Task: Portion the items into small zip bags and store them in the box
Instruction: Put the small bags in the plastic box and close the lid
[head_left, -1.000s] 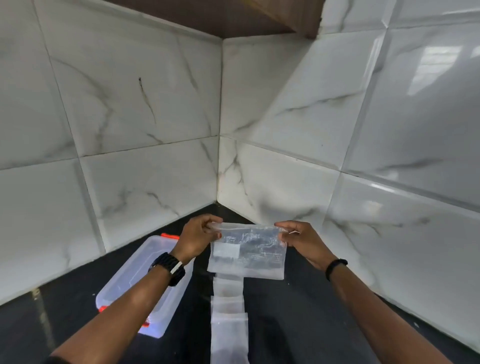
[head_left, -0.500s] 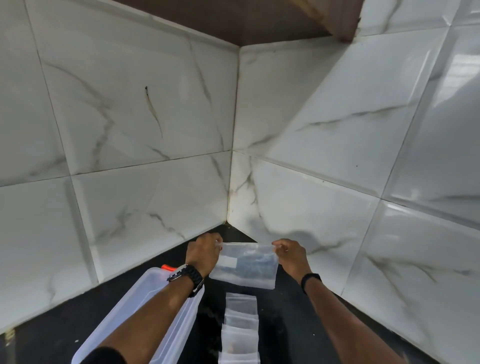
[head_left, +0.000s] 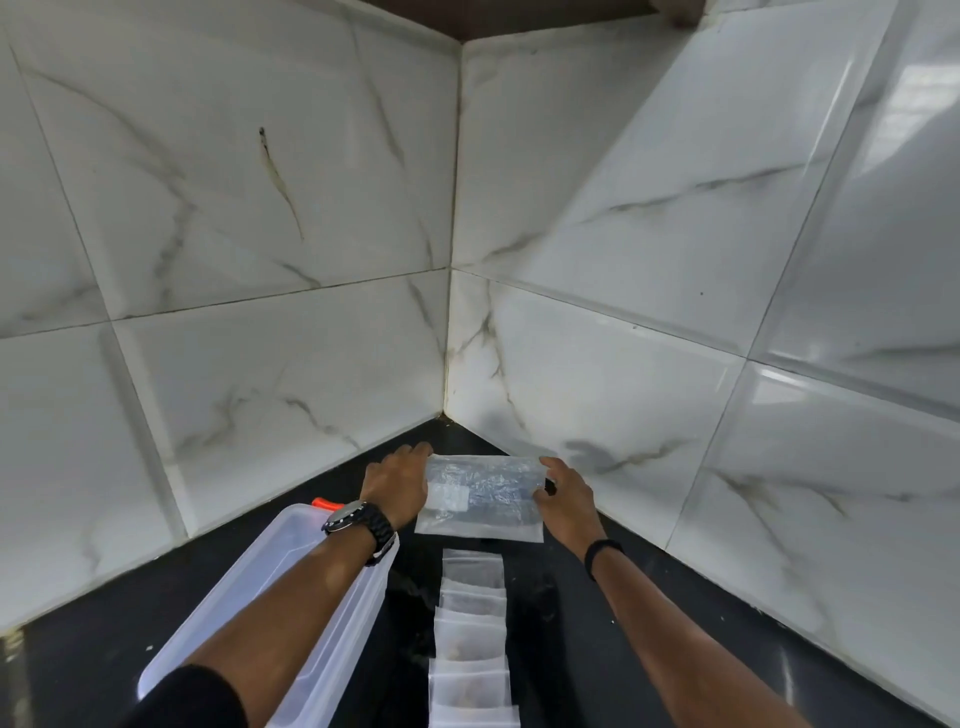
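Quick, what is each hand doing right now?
Left hand: grips the left edge of the clear plastic zip bag.
Right hand: grips its right edge.

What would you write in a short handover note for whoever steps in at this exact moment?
Left hand and right hand: each grips one end of the large clear bag, held over the black counter near the wall corner.
Small zip bags: overlapping row on the counter below the large bag; contents unclear.
Plastic box: left of the row, under the left forearm.
Done: small bags laid out.
Left: put the small bags in the box.
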